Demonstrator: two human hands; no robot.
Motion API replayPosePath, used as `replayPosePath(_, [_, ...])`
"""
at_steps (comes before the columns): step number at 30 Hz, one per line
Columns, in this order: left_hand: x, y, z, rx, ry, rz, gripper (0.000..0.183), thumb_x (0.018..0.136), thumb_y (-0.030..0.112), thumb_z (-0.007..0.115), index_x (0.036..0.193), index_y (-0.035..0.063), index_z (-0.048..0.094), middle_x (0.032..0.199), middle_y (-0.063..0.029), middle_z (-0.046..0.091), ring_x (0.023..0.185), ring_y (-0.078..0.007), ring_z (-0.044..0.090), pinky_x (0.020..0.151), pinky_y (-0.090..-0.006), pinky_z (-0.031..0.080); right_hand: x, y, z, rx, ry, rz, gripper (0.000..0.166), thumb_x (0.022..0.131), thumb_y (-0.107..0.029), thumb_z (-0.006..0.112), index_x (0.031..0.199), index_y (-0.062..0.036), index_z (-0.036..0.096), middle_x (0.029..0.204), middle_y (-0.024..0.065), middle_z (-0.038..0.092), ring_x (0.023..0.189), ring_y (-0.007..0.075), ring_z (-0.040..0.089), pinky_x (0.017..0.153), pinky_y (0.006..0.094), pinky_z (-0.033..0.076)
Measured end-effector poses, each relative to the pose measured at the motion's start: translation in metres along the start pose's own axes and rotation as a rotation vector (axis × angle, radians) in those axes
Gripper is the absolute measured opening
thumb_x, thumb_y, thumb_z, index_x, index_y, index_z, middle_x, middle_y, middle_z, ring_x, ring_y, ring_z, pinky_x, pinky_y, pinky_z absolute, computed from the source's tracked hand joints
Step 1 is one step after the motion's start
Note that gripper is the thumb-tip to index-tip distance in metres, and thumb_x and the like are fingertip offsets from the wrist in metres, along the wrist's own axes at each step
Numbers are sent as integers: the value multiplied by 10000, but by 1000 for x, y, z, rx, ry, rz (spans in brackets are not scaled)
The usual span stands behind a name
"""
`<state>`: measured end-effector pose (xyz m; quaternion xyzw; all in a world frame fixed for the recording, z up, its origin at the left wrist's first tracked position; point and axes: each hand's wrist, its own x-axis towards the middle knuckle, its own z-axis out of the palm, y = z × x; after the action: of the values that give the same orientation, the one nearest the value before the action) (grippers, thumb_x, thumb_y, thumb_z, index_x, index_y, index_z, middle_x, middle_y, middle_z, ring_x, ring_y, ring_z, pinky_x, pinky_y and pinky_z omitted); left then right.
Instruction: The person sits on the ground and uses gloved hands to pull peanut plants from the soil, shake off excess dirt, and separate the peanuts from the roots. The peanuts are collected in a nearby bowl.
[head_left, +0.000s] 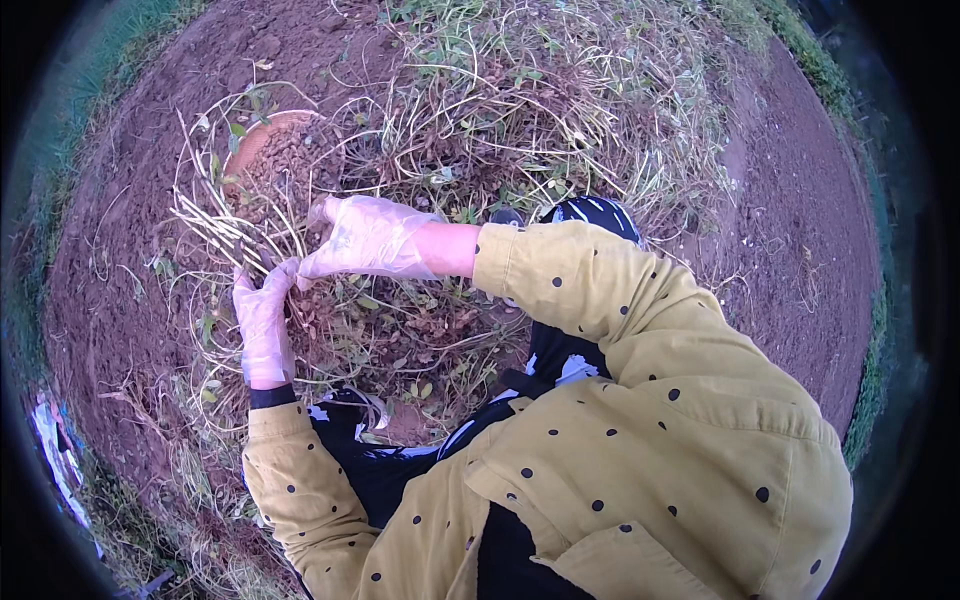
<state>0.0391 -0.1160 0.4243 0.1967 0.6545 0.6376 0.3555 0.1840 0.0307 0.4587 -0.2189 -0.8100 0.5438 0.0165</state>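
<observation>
My left hand (262, 326), in a thin clear plastic glove, grips a bundle of pale plant stems (225, 232) that fans out to the upper left. My right hand (367, 236), gloved alike, reaches in from the right, its thumb close beside the left hand's fingers; whether its fingers hold a part of the plant cannot be told. Just beyond the stems stands a round, shallow orange-brown basket (259, 139), holding a heap of what look like peanut pods (289, 161). Root clumps, perhaps with pods (319, 315), show under the hands.
A large pile of uprooted plants (525, 112) spreads beyond the hands and to the right. More plants (202, 457) lie at the lower left. Bare brown soil (787, 217) is at both sides, edged by green grass (870, 382). My bent legs in dark patterned trousers (559, 349) are close by.
</observation>
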Motion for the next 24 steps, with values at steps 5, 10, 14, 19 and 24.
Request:
replayPosePath(5, [-2,-20,16,593,-115,355,540,722,53,801,1196,-38,558,1049,-76,654,894,-153,619,808,-308,509,0,9,-9,420,102,-27,1183,785,-388,799,1506,95,-6,996,152,659,670,119,554,554,245,464])
replayPosePath(10, [-18,-5,40,969,-219,576,535,670,100,831,1129,18,568,1020,-157,630,908,-322,613,803,-419,489,-1,18,-17,461,123,1,614,845,-341,721,1223,70,467,725,57,615,585,121,570,508,260,463])
replayPosePath(14, [-19,-1,42,858,-126,787,713,745,102,820,1373,34,487,1327,-172,541,1226,-326,530,1049,-404,418,-7,8,-34,418,314,54,451,914,-377,615,1062,48,588,698,68,609,557,136,595,522,283,483])
replayPosePath(19, [-15,-1,45,785,83,835,554,849,106,757,1340,16,518,1320,-150,557,1228,-272,532,1059,-376,403,-45,6,-112,519,806,-157,478,909,-420,619,1027,43,603,737,72,633,566,122,606,548,267,503])
replayPosePath(24, [-8,-20,39,676,1,649,392,845,126,756,1176,-14,598,1158,-159,639,1076,-277,615,965,-362,466,-126,72,-211,672,1495,-307,402,911,-410,681,981,-21,613,773,50,618,589,127,606,542,247,502])
